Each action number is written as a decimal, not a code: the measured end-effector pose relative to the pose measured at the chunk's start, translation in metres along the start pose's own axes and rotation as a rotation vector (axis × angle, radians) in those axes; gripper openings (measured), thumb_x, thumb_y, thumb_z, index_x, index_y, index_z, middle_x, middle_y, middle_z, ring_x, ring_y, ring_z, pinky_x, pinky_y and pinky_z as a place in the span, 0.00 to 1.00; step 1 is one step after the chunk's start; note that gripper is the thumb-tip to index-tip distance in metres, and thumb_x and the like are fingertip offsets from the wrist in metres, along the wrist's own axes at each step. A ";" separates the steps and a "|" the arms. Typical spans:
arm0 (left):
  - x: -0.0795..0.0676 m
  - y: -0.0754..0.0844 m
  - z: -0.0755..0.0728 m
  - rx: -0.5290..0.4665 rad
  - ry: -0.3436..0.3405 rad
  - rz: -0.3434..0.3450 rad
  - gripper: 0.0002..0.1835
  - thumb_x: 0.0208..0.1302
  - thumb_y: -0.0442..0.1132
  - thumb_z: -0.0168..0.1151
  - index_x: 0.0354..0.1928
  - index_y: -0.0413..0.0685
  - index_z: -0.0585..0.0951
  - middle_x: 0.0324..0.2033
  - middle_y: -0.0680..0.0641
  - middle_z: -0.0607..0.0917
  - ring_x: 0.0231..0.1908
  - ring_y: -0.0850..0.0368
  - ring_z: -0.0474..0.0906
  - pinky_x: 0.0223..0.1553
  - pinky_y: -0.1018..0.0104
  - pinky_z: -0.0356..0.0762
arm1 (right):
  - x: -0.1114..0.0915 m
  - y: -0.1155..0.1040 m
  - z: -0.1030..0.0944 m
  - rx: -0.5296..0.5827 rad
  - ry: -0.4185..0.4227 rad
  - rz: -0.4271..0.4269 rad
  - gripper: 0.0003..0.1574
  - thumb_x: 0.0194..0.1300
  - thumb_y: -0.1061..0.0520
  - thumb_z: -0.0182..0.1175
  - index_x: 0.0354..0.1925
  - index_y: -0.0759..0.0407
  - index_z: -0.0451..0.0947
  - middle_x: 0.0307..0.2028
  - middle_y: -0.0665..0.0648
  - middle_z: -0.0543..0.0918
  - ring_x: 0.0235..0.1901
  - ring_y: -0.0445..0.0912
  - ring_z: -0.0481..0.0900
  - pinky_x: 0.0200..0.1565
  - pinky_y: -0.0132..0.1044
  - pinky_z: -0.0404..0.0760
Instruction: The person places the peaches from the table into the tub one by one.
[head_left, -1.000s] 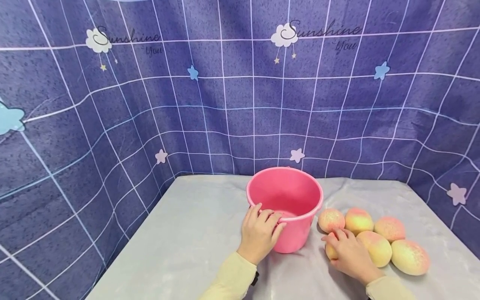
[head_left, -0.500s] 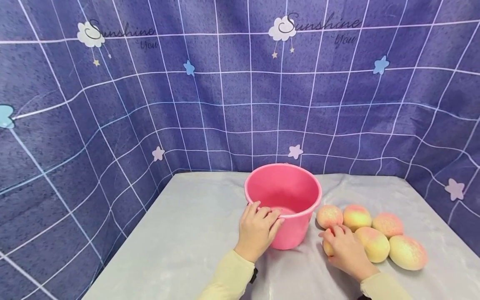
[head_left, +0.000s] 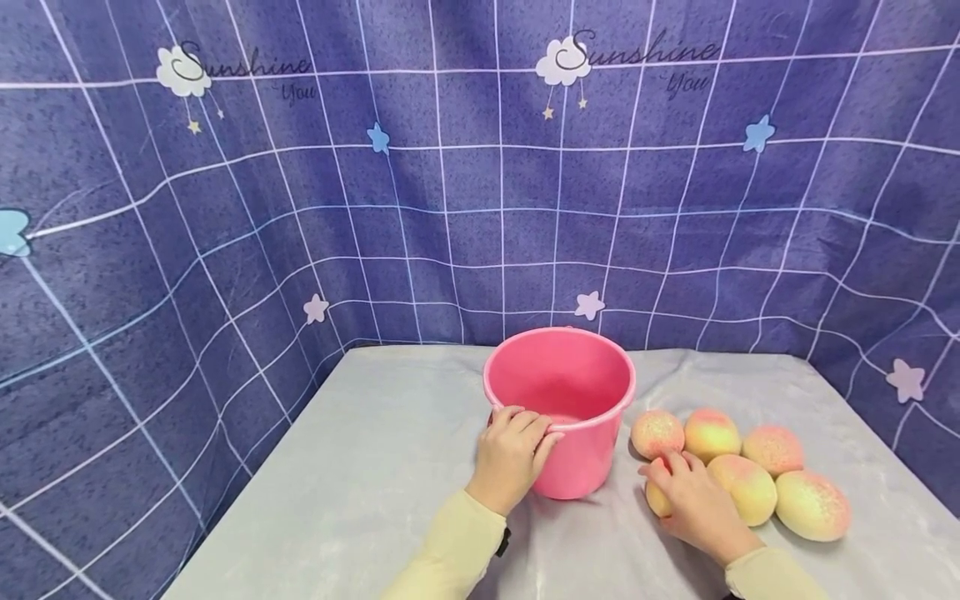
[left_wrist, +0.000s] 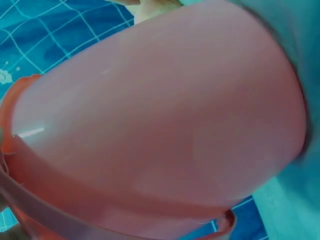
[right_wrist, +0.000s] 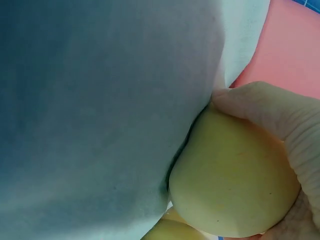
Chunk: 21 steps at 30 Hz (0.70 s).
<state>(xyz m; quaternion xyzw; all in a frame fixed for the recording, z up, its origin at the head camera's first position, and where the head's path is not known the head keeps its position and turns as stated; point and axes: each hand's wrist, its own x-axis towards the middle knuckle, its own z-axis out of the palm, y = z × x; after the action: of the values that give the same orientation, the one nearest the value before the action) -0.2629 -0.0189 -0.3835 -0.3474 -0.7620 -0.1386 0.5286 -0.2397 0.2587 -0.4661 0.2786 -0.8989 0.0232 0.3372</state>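
A pink bucket (head_left: 573,458) stands upright on the grey cloth. My left hand (head_left: 507,458) grips its near left rim, fingers hooked over the edge and thumb on the outer wall. The left wrist view is mostly filled by the bucket's smooth side (left_wrist: 160,120). To the bucket's right, my right hand (head_left: 701,504) holds a yellow and pink peach (head_left: 657,500) that rests on the cloth. In the right wrist view the thumb (right_wrist: 255,102) presses one side of that peach (right_wrist: 232,175), and the palm covers its lower right.
Several more peaches lie in a close group at the right: one behind the held peach (head_left: 657,434), one beside it (head_left: 744,490), and one at the far right (head_left: 813,506). The grey cloth (head_left: 375,467) covers the tabletop. A blue gridded curtain (head_left: 465,208) hangs behind.
The bucket has shifted slightly left with my left hand on its rim. My right hand stays on the same peach. The head view has tilted a little.
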 end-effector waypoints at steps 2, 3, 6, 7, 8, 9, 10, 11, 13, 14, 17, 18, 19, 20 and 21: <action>0.002 -0.002 0.000 -0.024 -0.003 0.002 0.10 0.49 0.43 0.74 0.31 0.47 0.84 0.27 0.51 0.83 0.32 0.53 0.76 0.36 0.63 0.77 | 0.000 0.000 0.000 0.004 0.001 -0.001 0.45 0.10 0.55 0.80 0.38 0.55 0.77 0.34 0.58 0.72 0.33 0.60 0.74 0.32 0.52 0.76; 0.003 -0.003 0.001 -0.032 -0.005 0.009 0.10 0.51 0.43 0.73 0.31 0.47 0.83 0.27 0.51 0.82 0.32 0.53 0.76 0.37 0.63 0.77 | 0.000 0.000 0.000 0.006 0.001 0.000 0.45 0.10 0.55 0.80 0.38 0.55 0.77 0.35 0.58 0.72 0.33 0.60 0.74 0.32 0.52 0.76; 0.005 -0.005 0.001 -0.051 0.006 0.045 0.09 0.61 0.44 0.65 0.31 0.45 0.82 0.27 0.50 0.81 0.32 0.53 0.75 0.39 0.62 0.75 | 0.000 0.000 0.000 0.014 -0.006 0.010 0.45 0.10 0.56 0.80 0.39 0.54 0.78 0.36 0.58 0.73 0.34 0.61 0.74 0.33 0.52 0.76; 0.005 -0.005 0.001 -0.052 0.018 0.064 0.11 0.65 0.44 0.61 0.31 0.44 0.81 0.27 0.50 0.82 0.31 0.53 0.75 0.39 0.61 0.75 | 0.000 0.000 0.000 0.018 -0.010 0.012 0.45 0.11 0.55 0.80 0.39 0.54 0.78 0.36 0.58 0.73 0.34 0.61 0.74 0.33 0.52 0.76; 0.004 -0.006 0.000 -0.055 0.035 0.084 0.13 0.68 0.45 0.57 0.30 0.44 0.81 0.27 0.50 0.82 0.31 0.53 0.75 0.40 0.61 0.76 | 0.000 -0.001 0.001 0.021 -0.013 0.014 0.45 0.11 0.55 0.80 0.39 0.54 0.78 0.36 0.59 0.73 0.35 0.61 0.74 0.33 0.53 0.76; 0.003 -0.006 -0.001 -0.060 0.058 0.104 0.15 0.71 0.45 0.54 0.31 0.44 0.81 0.27 0.50 0.82 0.31 0.53 0.76 0.39 0.61 0.76 | 0.000 -0.002 0.001 0.022 -0.016 0.015 0.45 0.11 0.55 0.80 0.39 0.54 0.78 0.36 0.59 0.73 0.35 0.61 0.74 0.33 0.53 0.76; 0.003 -0.006 -0.002 -0.067 0.084 0.121 0.17 0.72 0.45 0.51 0.31 0.43 0.82 0.27 0.50 0.82 0.31 0.53 0.76 0.39 0.60 0.77 | 0.000 -0.002 0.001 0.024 -0.017 0.015 0.45 0.11 0.55 0.80 0.39 0.54 0.78 0.37 0.59 0.73 0.35 0.62 0.74 0.33 0.53 0.76; 0.001 -0.005 -0.003 -0.074 0.110 0.139 0.18 0.73 0.45 0.50 0.31 0.43 0.82 0.27 0.50 0.82 0.31 0.53 0.76 0.39 0.59 0.77 | 0.000 -0.002 0.002 0.024 -0.015 0.013 0.45 0.12 0.55 0.80 0.39 0.54 0.79 0.36 0.59 0.73 0.35 0.62 0.74 0.33 0.53 0.76; -0.001 -0.005 -0.006 -0.088 0.151 0.166 0.18 0.73 0.45 0.50 0.31 0.42 0.83 0.27 0.49 0.82 0.32 0.52 0.77 0.40 0.57 0.78 | 0.000 -0.001 0.002 0.020 -0.004 0.004 0.44 0.12 0.54 0.80 0.39 0.55 0.79 0.36 0.60 0.73 0.34 0.62 0.74 0.33 0.54 0.76; -0.002 -0.005 -0.007 -0.097 0.162 0.173 0.18 0.73 0.44 0.50 0.31 0.42 0.83 0.27 0.49 0.82 0.32 0.52 0.77 0.41 0.57 0.78 | 0.001 -0.001 0.003 0.016 0.003 -0.001 0.44 0.12 0.55 0.80 0.39 0.56 0.78 0.35 0.60 0.73 0.34 0.62 0.74 0.33 0.54 0.76; -0.006 -0.004 -0.010 -0.104 0.171 0.175 0.17 0.72 0.44 0.52 0.31 0.42 0.84 0.26 0.49 0.82 0.32 0.52 0.78 0.42 0.57 0.78 | 0.001 0.001 0.003 0.014 0.018 -0.010 0.45 0.11 0.55 0.79 0.39 0.57 0.78 0.34 0.62 0.72 0.33 0.62 0.74 0.33 0.54 0.75; -0.008 -0.003 -0.010 -0.104 0.165 0.170 0.17 0.71 0.45 0.53 0.31 0.43 0.84 0.26 0.50 0.82 0.32 0.52 0.78 0.42 0.57 0.78 | 0.002 0.001 0.002 0.013 0.016 -0.007 0.45 0.11 0.55 0.79 0.39 0.58 0.78 0.34 0.62 0.72 0.32 0.62 0.74 0.33 0.54 0.75; -0.009 -0.002 -0.011 -0.103 0.157 0.162 0.17 0.71 0.45 0.53 0.31 0.44 0.84 0.26 0.50 0.82 0.32 0.52 0.78 0.42 0.58 0.78 | 0.001 0.002 0.002 0.014 0.005 0.001 0.45 0.11 0.56 0.79 0.39 0.58 0.78 0.34 0.63 0.73 0.32 0.62 0.74 0.34 0.54 0.75; -0.011 -0.002 -0.012 -0.103 0.150 0.155 0.17 0.71 0.46 0.53 0.30 0.44 0.84 0.26 0.51 0.82 0.32 0.53 0.78 0.41 0.59 0.78 | 0.001 0.002 0.001 0.017 -0.011 0.012 0.45 0.12 0.56 0.79 0.40 0.59 0.78 0.34 0.63 0.73 0.32 0.62 0.74 0.34 0.54 0.75; -0.012 -0.001 -0.012 -0.105 0.141 0.145 0.16 0.71 0.47 0.54 0.31 0.45 0.84 0.27 0.51 0.83 0.33 0.53 0.78 0.41 0.59 0.78 | 0.001 0.002 0.000 0.023 -0.031 0.029 0.45 0.12 0.56 0.79 0.40 0.59 0.79 0.35 0.63 0.73 0.32 0.62 0.74 0.34 0.54 0.74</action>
<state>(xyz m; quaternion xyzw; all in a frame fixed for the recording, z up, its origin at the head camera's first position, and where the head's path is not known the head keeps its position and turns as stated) -0.2523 -0.0315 -0.3894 -0.4182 -0.6875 -0.1641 0.5705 -0.2411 0.2601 -0.4652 0.2699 -0.9077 0.0342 0.3195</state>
